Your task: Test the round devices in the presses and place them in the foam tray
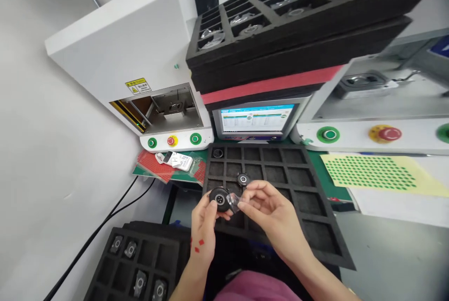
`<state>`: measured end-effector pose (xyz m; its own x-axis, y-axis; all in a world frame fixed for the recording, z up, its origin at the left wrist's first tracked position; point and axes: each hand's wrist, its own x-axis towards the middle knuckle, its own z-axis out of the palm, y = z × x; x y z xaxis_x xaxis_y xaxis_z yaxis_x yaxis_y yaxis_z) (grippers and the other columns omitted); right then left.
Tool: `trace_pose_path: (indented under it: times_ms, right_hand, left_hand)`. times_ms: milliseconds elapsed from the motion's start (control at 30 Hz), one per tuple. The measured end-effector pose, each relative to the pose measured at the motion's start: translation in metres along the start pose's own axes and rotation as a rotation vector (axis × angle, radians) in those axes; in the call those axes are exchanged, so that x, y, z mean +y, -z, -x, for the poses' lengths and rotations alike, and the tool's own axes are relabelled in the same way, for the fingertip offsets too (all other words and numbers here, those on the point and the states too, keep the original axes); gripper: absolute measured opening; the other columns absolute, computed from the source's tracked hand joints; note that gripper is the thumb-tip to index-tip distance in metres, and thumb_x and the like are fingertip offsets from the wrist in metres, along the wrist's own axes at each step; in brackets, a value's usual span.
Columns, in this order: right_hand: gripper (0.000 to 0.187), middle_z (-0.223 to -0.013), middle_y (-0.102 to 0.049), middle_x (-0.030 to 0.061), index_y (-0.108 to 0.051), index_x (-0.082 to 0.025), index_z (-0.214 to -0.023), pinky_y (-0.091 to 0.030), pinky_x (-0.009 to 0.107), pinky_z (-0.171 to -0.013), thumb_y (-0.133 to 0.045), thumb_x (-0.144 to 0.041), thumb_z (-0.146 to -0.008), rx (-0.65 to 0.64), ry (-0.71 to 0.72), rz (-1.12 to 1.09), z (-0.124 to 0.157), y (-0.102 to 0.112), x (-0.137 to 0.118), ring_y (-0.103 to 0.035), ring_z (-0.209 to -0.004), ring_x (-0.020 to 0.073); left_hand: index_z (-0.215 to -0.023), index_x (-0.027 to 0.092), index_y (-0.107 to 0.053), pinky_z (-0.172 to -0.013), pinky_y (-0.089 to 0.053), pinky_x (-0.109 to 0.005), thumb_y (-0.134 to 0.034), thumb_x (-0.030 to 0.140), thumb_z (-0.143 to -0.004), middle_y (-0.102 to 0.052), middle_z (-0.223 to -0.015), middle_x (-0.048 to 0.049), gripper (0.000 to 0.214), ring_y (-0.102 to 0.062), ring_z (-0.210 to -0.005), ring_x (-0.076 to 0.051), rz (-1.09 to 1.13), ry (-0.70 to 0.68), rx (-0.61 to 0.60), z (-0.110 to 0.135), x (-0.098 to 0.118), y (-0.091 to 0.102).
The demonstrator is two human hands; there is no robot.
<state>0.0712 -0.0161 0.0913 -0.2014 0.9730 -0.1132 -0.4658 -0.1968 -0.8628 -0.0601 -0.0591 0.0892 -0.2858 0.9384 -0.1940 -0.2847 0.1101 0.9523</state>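
Observation:
My left hand is closed around a small round black part with metal pins in its face. Two small red stickers sit on the back of that hand. My right hand pinches a clear plastic film at the part's right edge. Both hands hover over a black foam tray of square pockets. Another round black part lies in a pocket just behind my fingers, and a further one sits in the far left corner pocket.
A white machine with green and red buttons stands at the back left, a monitor behind the tray, stacked black trays above it. A sheet of green dot stickers lies right. A second foam tray with parts sits near left.

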Motion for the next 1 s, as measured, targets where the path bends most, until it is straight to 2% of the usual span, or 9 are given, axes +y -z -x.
trace_pose_path:
  times_ms: [100,200,333,433,533,633,800,900,1000]
  right_hand:
    - [0.039,-0.065,-0.062,-0.0025,-0.057,-0.019,-0.082,-0.051,0.021,-0.06,-0.087,-0.033,-0.062,0.056,0.003,0.001,0.005,0.01,-0.007,-0.058,-0.059,0.0108]
    - [0.036,-0.064,-0.062,-0.0021,-0.058,-0.019,-0.079,-0.052,0.022,-0.062,-0.087,-0.032,-0.062,0.073,0.032,-0.023,0.006,0.017,-0.011,-0.059,-0.06,0.0114]
    - [0.032,-0.066,-0.062,-0.0015,-0.061,-0.02,-0.079,-0.054,0.021,-0.06,-0.087,-0.028,-0.063,0.098,0.079,-0.08,0.007,0.023,-0.014,-0.06,-0.061,0.0115]
    - [0.029,-0.067,-0.062,-0.0012,-0.062,-0.02,-0.08,-0.055,0.022,-0.061,-0.086,-0.026,-0.065,0.086,0.074,-0.107,0.009,0.024,-0.014,-0.061,-0.062,0.0116]
    - [0.027,-0.066,-0.062,-0.0011,-0.063,-0.02,-0.078,-0.055,0.018,-0.061,-0.086,-0.024,-0.065,0.086,0.094,-0.108,0.011,0.022,-0.013,-0.061,-0.062,0.0102]
    - [0.027,-0.066,-0.063,-0.0009,-0.063,-0.02,-0.078,-0.055,0.017,-0.061,-0.087,-0.024,-0.065,0.115,0.124,-0.096,0.011,0.022,-0.01,-0.062,-0.062,0.0099]
    - [0.03,-0.065,-0.064,-0.0002,-0.062,-0.02,-0.077,-0.055,0.019,-0.058,-0.088,-0.028,-0.064,0.14,0.111,-0.078,0.011,0.025,-0.005,-0.062,-0.06,0.0116]
    - [0.031,-0.066,-0.064,-0.0002,-0.062,-0.019,-0.076,-0.055,0.019,-0.059,-0.088,-0.03,-0.063,0.142,0.075,-0.066,0.01,0.026,-0.005,-0.062,-0.061,0.0116]
    - [0.032,-0.064,-0.063,-0.0008,-0.061,-0.019,-0.076,-0.055,0.02,-0.058,-0.088,-0.028,-0.062,0.128,0.062,-0.067,0.01,0.024,-0.007,-0.061,-0.058,0.0112]
  left_hand:
    - [-0.108,0.012,-0.069,-0.056,-0.052,-0.023,-0.069,0.044,-0.081,-0.075,-0.093,-0.0109,0.042,-0.062,-0.059,-0.012,-0.03,-0.004,-0.015,0.002,-0.001,-0.014]
    - [-0.099,0.011,-0.07,-0.054,-0.051,-0.024,-0.069,0.046,-0.079,-0.074,-0.093,-0.0117,0.04,-0.06,-0.056,-0.012,-0.058,0.004,-0.048,0.002,0.0,-0.025]
    - [-0.094,0.015,-0.063,-0.061,-0.054,-0.028,-0.073,0.047,-0.076,-0.074,-0.099,-0.0112,0.038,-0.066,-0.064,-0.016,-0.042,0.036,-0.047,0.001,0.002,-0.034]
    - [-0.09,0.018,-0.059,-0.064,-0.051,-0.025,-0.076,0.046,-0.074,-0.074,-0.096,-0.0086,0.036,-0.065,-0.067,-0.015,0.003,0.068,-0.048,0.0,0.001,-0.038]
    - [-0.093,0.015,-0.064,-0.054,-0.043,-0.019,-0.074,0.046,-0.076,-0.074,-0.094,-0.009,0.036,-0.054,-0.057,-0.008,-0.026,0.051,-0.04,0.0,-0.001,-0.04]
    - [-0.098,0.014,-0.069,-0.051,-0.04,-0.017,-0.074,0.044,-0.077,-0.073,-0.099,-0.0103,0.037,-0.047,-0.054,-0.006,-0.037,0.046,-0.035,0.0,-0.002,-0.042]
    - [-0.092,0.014,-0.071,-0.054,-0.045,-0.02,-0.076,0.043,-0.074,-0.074,-0.096,-0.0106,0.034,-0.052,-0.055,-0.008,0.044,0.091,-0.071,0.0,-0.003,-0.045]
    - [-0.091,0.013,-0.071,-0.054,-0.045,-0.021,-0.068,0.047,-0.08,-0.074,-0.095,-0.0116,0.037,-0.054,-0.057,-0.01,0.073,0.061,-0.062,0.0,-0.005,-0.045]
    - [-0.095,0.012,-0.07,-0.059,-0.048,-0.026,-0.058,0.053,-0.086,-0.073,-0.1,-0.0133,0.044,-0.062,-0.068,-0.017,0.082,0.024,-0.059,0.002,-0.009,-0.043]
